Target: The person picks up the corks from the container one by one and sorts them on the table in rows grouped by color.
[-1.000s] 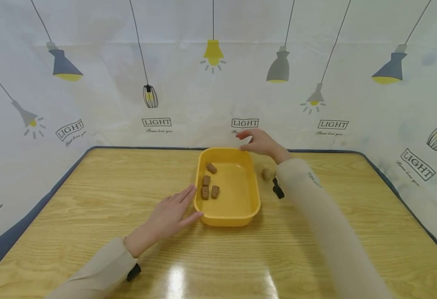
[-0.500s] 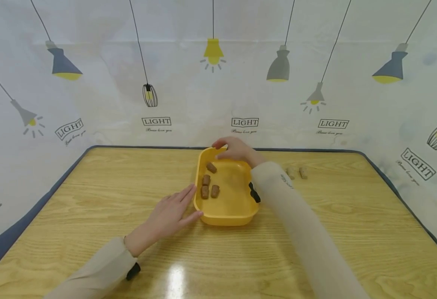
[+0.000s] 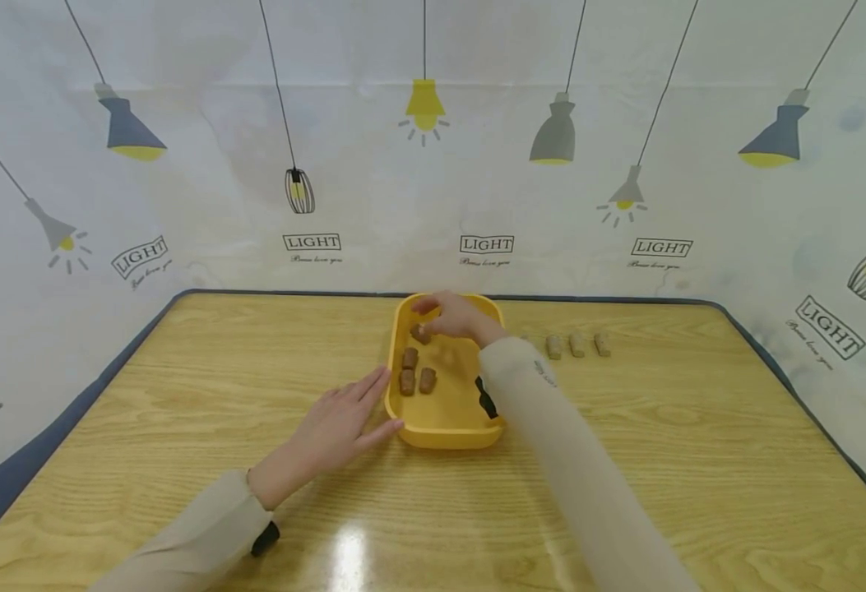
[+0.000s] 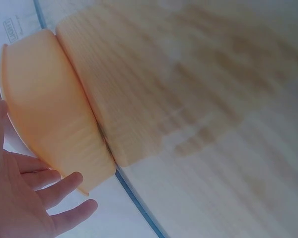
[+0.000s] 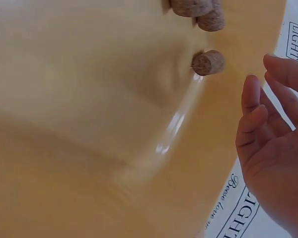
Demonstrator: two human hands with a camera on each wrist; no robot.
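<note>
A yellow tray (image 3: 443, 440) holds several brown corks; one pair (image 3: 409, 370) lies along its left wall with another cork (image 3: 428, 380) beside it. My left hand (image 3: 332, 423) rests with extended fingers against the tray's left side, also seen in the left wrist view at the tray wall (image 4: 49, 99). Over the tray's far part is my right hand (image 3: 458, 316), its fingertips at the farthest cork (image 3: 419, 332) in the head view. In the right wrist view the fingers of my right hand (image 5: 278, 134) are parted, with a gap between them and the nearest cork (image 5: 208, 63).
Several paler corks, one of them at the right end (image 3: 602, 344), stand in a row on the wooden table (image 3: 699, 427) right of the tray. My right sleeve (image 3: 566, 444) partly covers the tray's right side. A lamp-print sheet (image 3: 373, 164) rises behind the table.
My right hand has moved left from the tray's far right rim, then down and nearer into the tray. More of the pale corks show beside the sleeve. My left hand has stayed put.
</note>
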